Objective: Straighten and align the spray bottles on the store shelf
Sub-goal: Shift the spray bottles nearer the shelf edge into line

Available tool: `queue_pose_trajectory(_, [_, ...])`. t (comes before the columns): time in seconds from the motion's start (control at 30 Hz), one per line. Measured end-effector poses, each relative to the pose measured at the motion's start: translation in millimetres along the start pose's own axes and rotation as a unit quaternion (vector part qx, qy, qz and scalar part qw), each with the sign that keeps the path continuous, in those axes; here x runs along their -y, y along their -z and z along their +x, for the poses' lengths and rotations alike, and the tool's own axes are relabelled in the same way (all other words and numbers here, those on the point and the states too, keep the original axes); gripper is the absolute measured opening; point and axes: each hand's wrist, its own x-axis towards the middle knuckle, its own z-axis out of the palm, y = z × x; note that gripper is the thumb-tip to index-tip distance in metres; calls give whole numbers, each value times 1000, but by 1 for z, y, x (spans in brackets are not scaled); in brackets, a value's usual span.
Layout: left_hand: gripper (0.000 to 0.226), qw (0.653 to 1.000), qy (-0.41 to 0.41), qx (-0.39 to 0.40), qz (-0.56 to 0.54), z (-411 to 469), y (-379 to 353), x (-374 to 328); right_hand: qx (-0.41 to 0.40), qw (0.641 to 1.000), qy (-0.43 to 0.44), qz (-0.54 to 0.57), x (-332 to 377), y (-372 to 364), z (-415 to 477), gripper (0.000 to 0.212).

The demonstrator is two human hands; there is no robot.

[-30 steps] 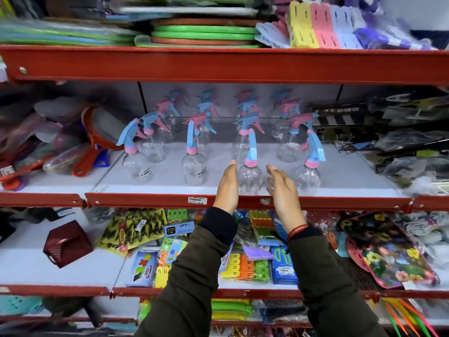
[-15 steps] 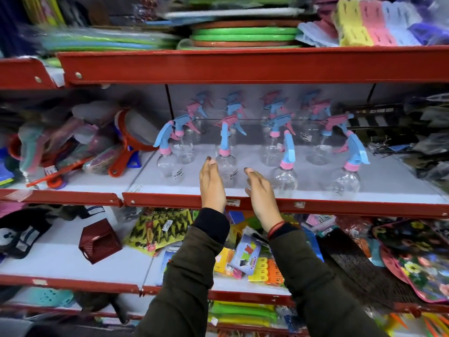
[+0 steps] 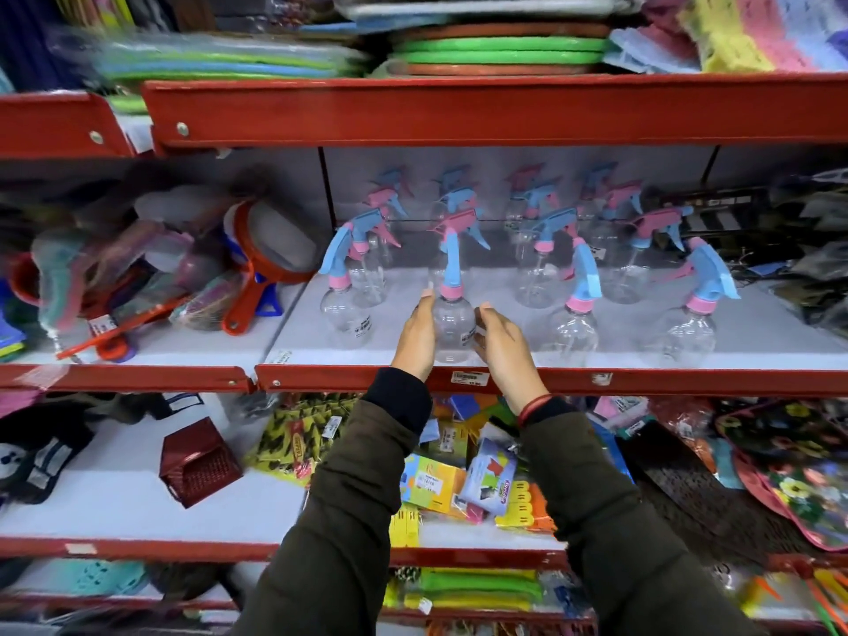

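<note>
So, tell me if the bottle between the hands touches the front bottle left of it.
Apart. Head view: the left hand and bare shelf separate the bottle between the hands from its left neighbour.

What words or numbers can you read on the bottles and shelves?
None reads clearly.
White sticker on the front spray bottle, second from left: too blurred.
Price tag on the red shelf edge: too small.
Labels on the yellow packs: too blurred.
</note>
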Motion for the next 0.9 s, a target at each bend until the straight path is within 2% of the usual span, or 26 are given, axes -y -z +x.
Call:
queue_pose_trajectory(0.1, [40, 999, -9, 31, 20, -1, 2, 9, 0, 1000, 10, -4, 2, 3, -12, 35])
queue_pose_trajectory(0.23, [36, 999, -12, 45, 24, -7, 1, 7, -5, 1000, 6, -11, 3, 6, -20, 35])
queue_pose_trajectory(0.3, [40, 999, -11, 38, 27, -11, 0, 4, -7, 1000, 5, -13, 3, 5, -24, 34])
queue_pose_trajectory(0.4, [58, 998, -37, 22, 42, -15, 1, 8, -48, 998, 31, 6, 3, 2, -34, 25])
queue_pose_trajectory(0.47, [52, 998, -56, -7, 33, -21, 4, 9, -80, 995, 60, 22, 2, 0, -43, 36])
queue_pose_trajectory(0.57, [50, 995, -93, -40, 9, -27, 14, 12, -87, 990, 102, 43, 4, -6, -58, 35])
queue_pose_trajectory(0.67, [48, 985, -142, -94, -19, -31, 27, 13, -55, 991, 109, 51, 8, -22, -63, 35])
queue_pose_trajectory(0.8, [40, 958, -197, -204, -48, -28, 55, 9, 20, 996, 75, 47, 5, -62, -51, 39])
queue_pose_trajectory(0.9, [47, 952, -172, -253, -26, -12, 82, 5, 55, 998, 38, 23, 4, -96, -31, 47])
